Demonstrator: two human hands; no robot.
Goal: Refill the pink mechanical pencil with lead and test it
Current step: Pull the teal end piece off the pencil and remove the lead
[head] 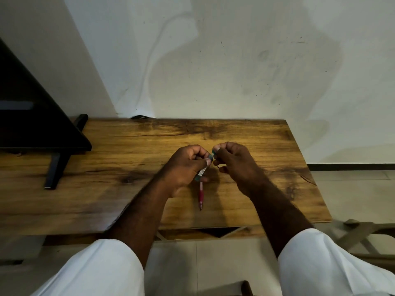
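Note:
The pink mechanical pencil [201, 195] lies on the wooden table [128, 159], tip toward me, its upper end hidden under my left hand. My left hand [183, 167] is closed around a small green-and-white lead case [202, 171], held slanted above the pencil. My right hand [233, 163] pinches the case's green top end [213, 154] between thumb and forefinger. Both hands meet just above the table's middle. No loose lead is visible.
A black monitor [32, 116] on a black stand [55, 169] occupies the table's left side. A white wall rises behind the table. The table's right edge [307, 167] drops to a tiled floor with a wooden folding frame [359, 236].

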